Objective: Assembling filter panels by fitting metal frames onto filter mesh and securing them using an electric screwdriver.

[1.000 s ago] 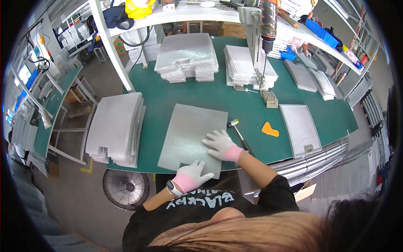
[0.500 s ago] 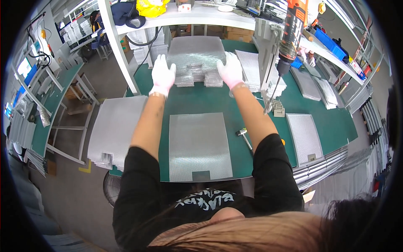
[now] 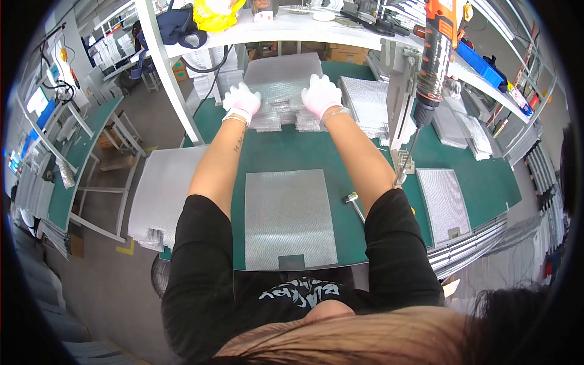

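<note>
Both my hands wear white gloves and reach out to a stack of silvery mesh panels (image 3: 283,70) at the back of the green table. My left hand (image 3: 242,100) is at the stack's left edge, fingers curled in against it. Against the right edge my right hand (image 3: 321,96) is bent the same way. The stack's near side is notched, with ragged layered edges. Between my forearms a single mesh panel (image 3: 289,213) lies flat, a small rectangular cutout at its near edge. A small hammer (image 3: 354,202) lies beside it, partly behind my right arm.
An orange-and-black power screwdriver (image 3: 435,61) hangs at right by a metal stand (image 3: 398,91). More mesh panels (image 3: 161,188) are stacked at left, and others (image 3: 365,100) at back right. A framed panel (image 3: 443,204) lies at right. A white shelf (image 3: 286,30) crosses above the far edge.
My fingers were stretched out along the stack's sides and are now curled in at its edges. Both hands have come slightly nearer to me. The view has shifted a little.
</note>
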{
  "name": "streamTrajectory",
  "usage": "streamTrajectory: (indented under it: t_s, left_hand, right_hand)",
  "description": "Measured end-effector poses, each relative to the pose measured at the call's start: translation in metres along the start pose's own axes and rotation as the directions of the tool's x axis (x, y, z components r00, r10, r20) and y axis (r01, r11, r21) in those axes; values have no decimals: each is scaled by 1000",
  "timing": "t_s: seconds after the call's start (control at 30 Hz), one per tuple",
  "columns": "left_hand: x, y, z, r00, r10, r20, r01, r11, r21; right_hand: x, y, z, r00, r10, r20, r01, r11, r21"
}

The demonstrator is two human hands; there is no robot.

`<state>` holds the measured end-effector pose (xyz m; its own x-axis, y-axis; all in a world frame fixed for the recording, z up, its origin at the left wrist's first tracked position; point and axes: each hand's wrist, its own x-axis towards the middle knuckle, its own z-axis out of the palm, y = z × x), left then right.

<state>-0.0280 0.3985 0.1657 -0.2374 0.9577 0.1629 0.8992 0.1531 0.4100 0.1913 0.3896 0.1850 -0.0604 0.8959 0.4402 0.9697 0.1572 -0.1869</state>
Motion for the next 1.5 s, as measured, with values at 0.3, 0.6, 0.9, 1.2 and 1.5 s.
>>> streamTrajectory:
  t_s: [0.3,0.6,0.9,1.2,1.5]
  left_hand:
    - [20,-25,-6,984,67,-168,-93,985,-148]
    - [23,-40,-28,991,-63,-114,-130,-424,-896]
    - [-46,-51,-50,992,42,-122,-128,207,-970]
    - [-326,-64,-32,973,-34,-230,-62,915,-399]
    - [-402,-120,51,1000,10,22,-5,975,-223]
  right_hand:
    - [18,18,10,783,-158,-602,361,903,232]
    - [21,34,-7,994,79,76,-104,899,425]
    - [-34,33,-35,894,-89,-439,325,803,500]
    - [-297,32,-54,966,-71,-247,199,814,545]
    - [-423,50,6,999,-46,-26,52,878,476]
